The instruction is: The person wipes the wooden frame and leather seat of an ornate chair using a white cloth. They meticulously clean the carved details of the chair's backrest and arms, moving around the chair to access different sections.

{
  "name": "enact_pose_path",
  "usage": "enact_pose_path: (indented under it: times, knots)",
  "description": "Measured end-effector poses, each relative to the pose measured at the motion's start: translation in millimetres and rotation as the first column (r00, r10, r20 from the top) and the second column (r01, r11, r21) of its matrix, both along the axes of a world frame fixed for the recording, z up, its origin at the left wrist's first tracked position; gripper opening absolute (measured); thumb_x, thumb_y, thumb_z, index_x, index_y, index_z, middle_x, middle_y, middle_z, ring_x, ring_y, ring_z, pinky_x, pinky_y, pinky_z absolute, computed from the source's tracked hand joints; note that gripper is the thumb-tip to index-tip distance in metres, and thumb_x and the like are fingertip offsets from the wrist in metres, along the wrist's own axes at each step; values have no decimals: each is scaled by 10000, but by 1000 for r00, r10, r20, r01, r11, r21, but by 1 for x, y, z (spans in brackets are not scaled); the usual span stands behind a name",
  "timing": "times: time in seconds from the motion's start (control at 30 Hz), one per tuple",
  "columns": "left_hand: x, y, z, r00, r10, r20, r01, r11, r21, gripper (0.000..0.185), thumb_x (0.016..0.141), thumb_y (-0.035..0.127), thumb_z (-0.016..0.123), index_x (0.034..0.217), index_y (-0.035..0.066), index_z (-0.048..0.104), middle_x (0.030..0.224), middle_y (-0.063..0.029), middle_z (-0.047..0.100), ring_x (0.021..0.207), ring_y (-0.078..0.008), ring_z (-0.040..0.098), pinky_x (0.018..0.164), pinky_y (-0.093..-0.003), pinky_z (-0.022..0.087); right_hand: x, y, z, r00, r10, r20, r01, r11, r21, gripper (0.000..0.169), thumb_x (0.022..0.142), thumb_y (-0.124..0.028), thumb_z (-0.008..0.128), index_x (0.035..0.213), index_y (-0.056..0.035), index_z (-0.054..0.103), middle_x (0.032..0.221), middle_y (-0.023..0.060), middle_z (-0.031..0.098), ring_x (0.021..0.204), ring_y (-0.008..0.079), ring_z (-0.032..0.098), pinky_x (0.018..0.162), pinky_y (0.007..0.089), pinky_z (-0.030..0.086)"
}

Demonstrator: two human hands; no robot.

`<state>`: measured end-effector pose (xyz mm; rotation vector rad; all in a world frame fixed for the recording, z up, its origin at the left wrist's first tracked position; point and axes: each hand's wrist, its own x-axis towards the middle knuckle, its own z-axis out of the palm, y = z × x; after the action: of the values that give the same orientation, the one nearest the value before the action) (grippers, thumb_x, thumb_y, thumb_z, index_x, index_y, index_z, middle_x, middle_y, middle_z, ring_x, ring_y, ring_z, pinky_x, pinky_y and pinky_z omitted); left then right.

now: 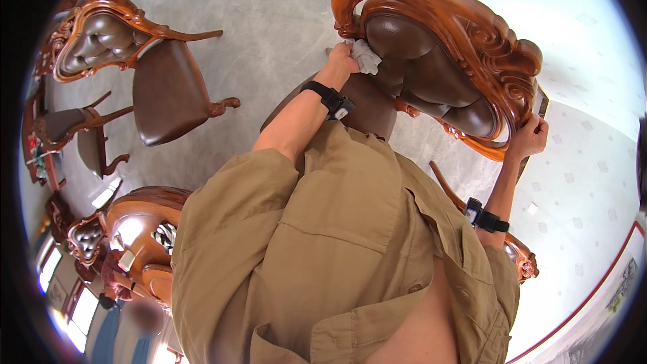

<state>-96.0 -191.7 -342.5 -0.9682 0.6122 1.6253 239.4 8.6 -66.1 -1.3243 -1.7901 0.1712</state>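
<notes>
My left hand (342,60) holds a crumpled light grey cloth (366,57) against the lower left part of a chair's backrest. This carved wooden chair back (485,40) has a glossy reddish-brown frame around a tufted dark brown leather pad (424,65). My right hand (528,137) is closed around the outer edge of the frame at the right. Below the backrest, the chair's brown leather seat (371,106) is partly hidden by my left forearm and shirt.
Another carved chair (164,91) stands on the grey marble-patterned floor (273,5) to the left, with more chairs behind it. A polished wooden table (146,212) is at lower left, near another person (119,278). The patterned wall (571,162) runs close along the right.
</notes>
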Motion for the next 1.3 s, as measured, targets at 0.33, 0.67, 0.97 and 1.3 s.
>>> enact_pose_path:
  times: [0.33,0.67,0.97,1.3]
  knots:
    - [9,0,21,989,143,36,-143,990,-16,324,1017,219,318,1168,34,536,1148,-118,615,1029,-317,613,942,-528,462,-6,-2,5,1000,1,21,-1,1000,27,201,847,-142,605,697,-9,618,601,31,569,550,111,479,529,290,421]
    - [-23,-24,24,972,214,100,-224,969,103,314,962,168,347,1140,31,565,1168,-139,614,1059,-335,605,947,-525,471,-8,-3,6,1000,-15,16,15,1000,20,207,846,-167,606,702,-20,627,602,28,580,548,115,493,535,301,429]
    - [-147,-93,104,741,323,-589,-379,925,31,387,993,252,362,1242,28,555,1227,-141,614,1111,-324,594,987,-512,466,-5,-5,6,999,-27,29,27,1000,3,173,850,-159,604,755,-24,655,610,34,596,560,113,526,541,288,445]
    - [-31,22,330,-970,7,-243,75,959,-272,421,938,306,565,1319,128,553,1215,-42,625,1035,-167,622,1098,-437,315,-2,-5,5,998,-50,37,49,998,32,113,836,-160,644,770,-68,649,634,79,610,536,169,569,538,326,470]
